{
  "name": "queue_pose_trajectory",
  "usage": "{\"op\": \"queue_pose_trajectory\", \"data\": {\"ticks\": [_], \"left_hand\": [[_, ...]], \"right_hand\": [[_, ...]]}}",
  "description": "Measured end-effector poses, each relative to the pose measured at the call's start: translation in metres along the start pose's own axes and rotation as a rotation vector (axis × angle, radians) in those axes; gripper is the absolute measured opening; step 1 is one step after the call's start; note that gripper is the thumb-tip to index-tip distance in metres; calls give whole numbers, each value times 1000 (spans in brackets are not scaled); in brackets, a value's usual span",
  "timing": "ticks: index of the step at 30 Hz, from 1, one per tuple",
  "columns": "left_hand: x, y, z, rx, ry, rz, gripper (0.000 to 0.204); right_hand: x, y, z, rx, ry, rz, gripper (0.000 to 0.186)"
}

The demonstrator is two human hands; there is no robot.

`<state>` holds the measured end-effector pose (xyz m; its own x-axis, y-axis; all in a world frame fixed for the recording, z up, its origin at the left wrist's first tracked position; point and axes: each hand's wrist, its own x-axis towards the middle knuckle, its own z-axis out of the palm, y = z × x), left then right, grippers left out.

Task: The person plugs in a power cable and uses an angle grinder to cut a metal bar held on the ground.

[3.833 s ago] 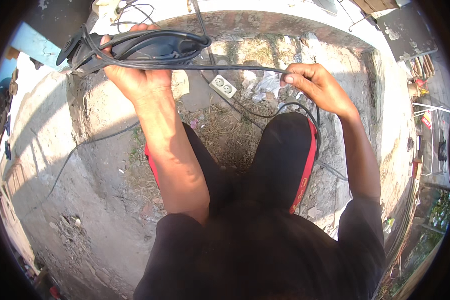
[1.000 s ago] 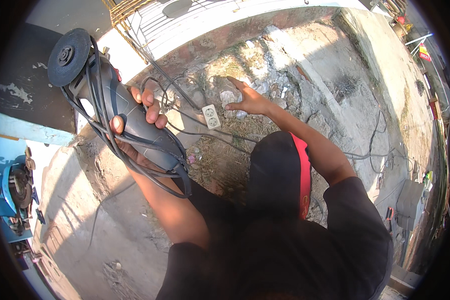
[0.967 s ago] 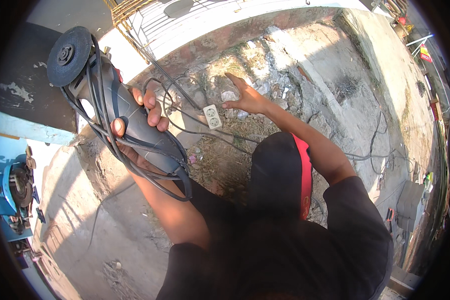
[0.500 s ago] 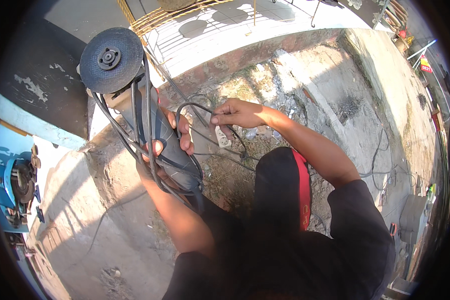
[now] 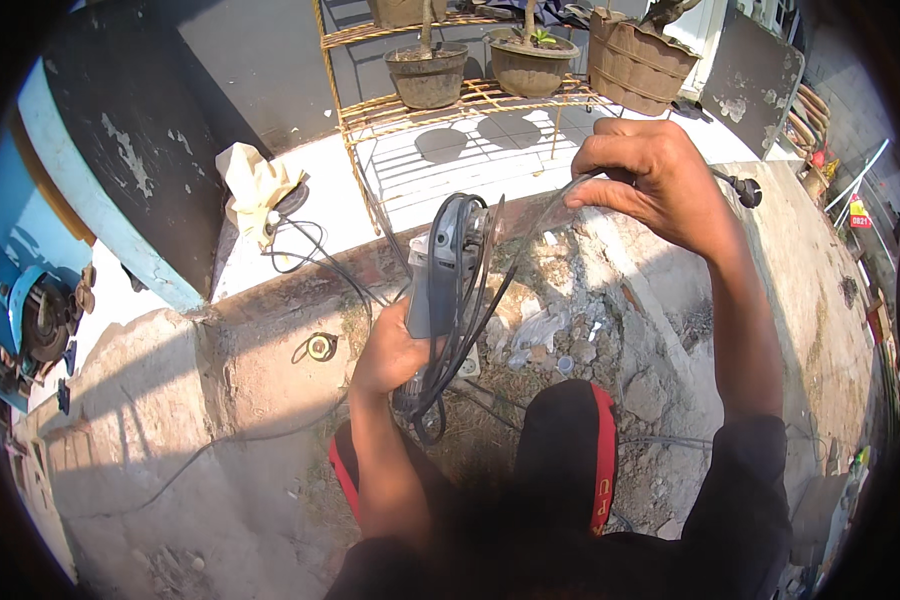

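My left hand (image 5: 392,350) is closed around the body of a grey angle grinder (image 5: 432,300), held upright in front of my knees. Its disc (image 5: 487,265) shows nearly edge-on at the right side of the tool. Loops of black power cord (image 5: 448,370) run lengthwise round the grinder. Raised at the upper right, my right hand (image 5: 650,180) pinches a stretch of this cord between thumb and fingers. The cord's black plug (image 5: 748,190) sticks out beyond that hand. A white socket strip (image 5: 469,367) on the ground is mostly hidden behind the grinder.
Potted plants stand on a yellow wire rack (image 5: 370,118) at the back. A cream cloth or bag (image 5: 253,190) lies by the dark panel, with cords beside it. A round tape measure (image 5: 320,347) rests on the ground. Broken rubble (image 5: 580,345) lies ahead of my knees.
The grinder has swung round so its disc shows edge-on, and moved right and down. My right hand has risen up and right, drawing out cord. The view has tilted up to the pots.
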<state>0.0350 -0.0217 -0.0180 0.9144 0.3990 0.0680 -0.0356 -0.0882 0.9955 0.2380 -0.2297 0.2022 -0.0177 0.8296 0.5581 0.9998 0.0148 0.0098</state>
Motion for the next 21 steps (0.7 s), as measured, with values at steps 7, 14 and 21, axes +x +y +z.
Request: {"op": "queue_pose_trajectory", "data": {"ticks": [7, 14, 21], "left_hand": [[-6, 28, 15, -77, -129, 172, 22], [0, 18, 19, -392, 257, 331, 15], [9, -8, 7, -351, 862, 343, 21]], "right_hand": [[8, 53, 54, 431, -45, 301, 36], [-46, -6, 184, 979, -9, 470, 31], [-30, -83, 211, 872, -32, 319, 24]]}}
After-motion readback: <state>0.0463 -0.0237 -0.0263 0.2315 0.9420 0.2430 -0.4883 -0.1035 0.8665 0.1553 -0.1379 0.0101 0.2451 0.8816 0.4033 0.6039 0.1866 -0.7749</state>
